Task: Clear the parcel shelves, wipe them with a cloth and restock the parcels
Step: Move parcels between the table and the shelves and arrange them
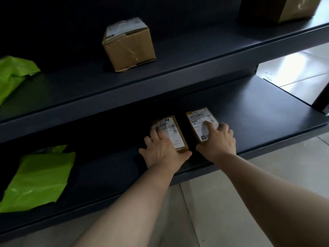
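Two flat brown parcels with white labels lie side by side on the lower dark shelf (258,111). My left hand (162,150) grips the left flat parcel (171,130), thumb hooked on its near right corner and fingers spread over its top. My right hand (219,142) holds the right flat parcel (199,120), index finger stretched along the label and the other fingers curled over its right edge. No cloth is in view.
A taped cardboard box (129,46) stands on the upper shelf (195,56), with a green mailer bag (12,73) at its left end. Another green mailer bag (39,179) lies left on the lower shelf. A box corner (297,8) shows top right. Tiled floor (222,202) lies below.
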